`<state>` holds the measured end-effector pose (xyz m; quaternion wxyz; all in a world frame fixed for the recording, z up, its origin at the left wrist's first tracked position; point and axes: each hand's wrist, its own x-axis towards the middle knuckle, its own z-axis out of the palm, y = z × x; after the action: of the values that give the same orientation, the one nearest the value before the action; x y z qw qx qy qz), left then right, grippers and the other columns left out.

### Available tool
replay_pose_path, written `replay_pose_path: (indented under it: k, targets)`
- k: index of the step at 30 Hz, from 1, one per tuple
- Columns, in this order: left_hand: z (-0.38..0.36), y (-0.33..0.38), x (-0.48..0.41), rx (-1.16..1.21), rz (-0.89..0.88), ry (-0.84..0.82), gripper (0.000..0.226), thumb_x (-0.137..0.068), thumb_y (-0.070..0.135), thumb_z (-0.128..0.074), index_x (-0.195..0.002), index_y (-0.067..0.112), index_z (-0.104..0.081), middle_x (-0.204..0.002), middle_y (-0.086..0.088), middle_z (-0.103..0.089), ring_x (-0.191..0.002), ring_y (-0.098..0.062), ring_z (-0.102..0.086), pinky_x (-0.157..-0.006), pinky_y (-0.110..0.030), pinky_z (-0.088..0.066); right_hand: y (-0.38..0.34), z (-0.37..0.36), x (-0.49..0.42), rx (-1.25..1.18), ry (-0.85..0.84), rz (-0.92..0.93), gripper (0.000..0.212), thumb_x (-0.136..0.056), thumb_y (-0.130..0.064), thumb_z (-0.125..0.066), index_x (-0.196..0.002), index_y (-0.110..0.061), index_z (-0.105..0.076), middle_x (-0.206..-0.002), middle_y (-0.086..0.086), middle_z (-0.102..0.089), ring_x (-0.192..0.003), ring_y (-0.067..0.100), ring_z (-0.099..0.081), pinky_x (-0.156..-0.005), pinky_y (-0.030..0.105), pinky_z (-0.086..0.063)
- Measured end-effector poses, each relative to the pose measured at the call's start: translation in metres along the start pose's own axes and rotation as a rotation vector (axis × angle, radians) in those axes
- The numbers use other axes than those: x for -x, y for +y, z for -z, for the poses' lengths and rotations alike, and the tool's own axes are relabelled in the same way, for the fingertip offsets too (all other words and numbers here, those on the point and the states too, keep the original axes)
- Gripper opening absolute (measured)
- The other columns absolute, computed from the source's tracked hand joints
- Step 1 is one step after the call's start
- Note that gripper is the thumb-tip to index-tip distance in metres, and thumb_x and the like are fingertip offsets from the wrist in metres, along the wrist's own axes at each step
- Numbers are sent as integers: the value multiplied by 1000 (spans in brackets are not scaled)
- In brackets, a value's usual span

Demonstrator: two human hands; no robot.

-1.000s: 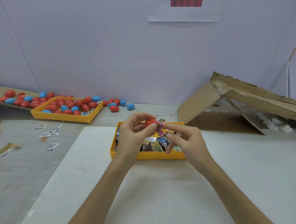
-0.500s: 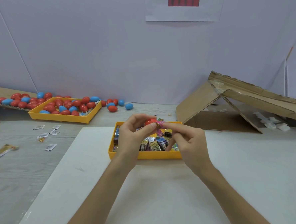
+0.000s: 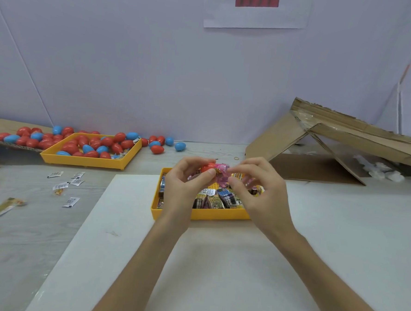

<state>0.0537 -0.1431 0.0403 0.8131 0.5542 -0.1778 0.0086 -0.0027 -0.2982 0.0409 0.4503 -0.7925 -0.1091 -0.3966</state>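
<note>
While fingers point(image 3: 208, 174) grip egg point(image 3: 207, 166) and packet point(image 3: 222, 173) — white mat point(image 3: 216, 271) overlies table point(image 3: 26, 240).

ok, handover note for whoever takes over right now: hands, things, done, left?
Hands: left hand grips a red egg; right hand pinches a pink packet against it, both above the near tray.
Things: the near tray holds more packets; the far tray on the left holds red and blue eggs, with more loose around it.
Done: packet picked and brought to the egg.
Left: the packet shows outside the egg, so likely push it in, close the egg and set it down.
</note>
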Motion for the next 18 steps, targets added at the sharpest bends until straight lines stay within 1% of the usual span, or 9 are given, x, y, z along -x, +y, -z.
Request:
replay_pose_path:
  k: [2,3,6,8,10,12,14,16,18]
  targets:
    - [-2,0,2,-8,-7,-26,18,-89,-3,-69,-106,1,-69,-106,-15,-74,-101,-32,-72,-81,-31,-59,1,-2,1,-5,-16,-27,11,-87,-23,-72,-97,-20,-77,-99,-8,-61,-74,19,-61,-66,39,-52]
    - [-3,0,2,-5,-9,-39,18,-89,-3,-69,-107,-1,-68,-106,-16,-74,-101,-32,-72,-80,-30,-59,0,-2,1,-12,-19,-35,12,-88,-24,-71,-97,-20,-77,-99,-8,-61,-75,19,-61,-66,37,-52]
    - [-4,2,3,16,-1,-64,19,-91,-1,-68,-109,-4,-67,-108,-18,-74,-102,-33,-72,-78,-28,-59,1,0,0,-101,-21,-101,19,-96,-23,-60,-99,-17,-78,-95,-10,-64,-78,13,-61,-66,22,-48]
    - [-4,3,4,32,6,-65,18,-91,1,-68,-109,-3,-66,-108,-17,-74,-102,-32,-72,-77,-27,-59,2,2,-2,-206,-46,-171,23,-101,-17,-55,-104,-15,-78,-86,-14,-65,-70,9,-59,-66,19,-46]
    - [-5,3,4,32,6,-87,17,-91,2,-69,-108,1,-68,-108,-16,-74,-102,-32,-72,-77,-27,-59,3,2,-2,-269,-64,-208,22,-101,-9,-55,-106,-13,-77,-80,-15,-66,-62,8,-58,-64,18,-47]
    - [-5,3,5,17,-4,-127,15,-90,4,-71,-104,10,-72,-108,-14,-75,-102,-31,-72,-79,-28,-59,2,0,-2,-308,-67,-220,21,-99,-4,-58,-105,-13,-77,-83,-12,-69,-63,6,-60,-63,17,-48]
    - [-6,4,6,3,-7,-145,15,-88,8,-74,-100,17,-74,-108,-11,-75,-102,-30,-72,-80,-29,-59,2,-1,-2,-329,-70,-213,23,-98,-3,-60,-106,-17,-77,-86,-10,-70,-64,7,-61,-62,20,-50]
    - [-7,4,6,-12,-2,-139,18,-84,16,-77,-102,16,-74,-107,-10,-75,-101,-29,-73,-79,-29,-60,2,0,-2,-324,-76,-197,25,-97,-6,-61,-106,-23,-76,-88,-11,-70,-66,8,-62,-62,24,-52]
    - [-7,5,6,-48,-5,-136,21,-83,17,-77,-103,16,-72,-104,-7,-76,-98,-26,-74,-77,-27,-59,3,1,-3,-320,-73,-191,26,-95,-8,-61,-105,-27,-75,-90,-10,-70,-66,9,-63,-63,26,-52]
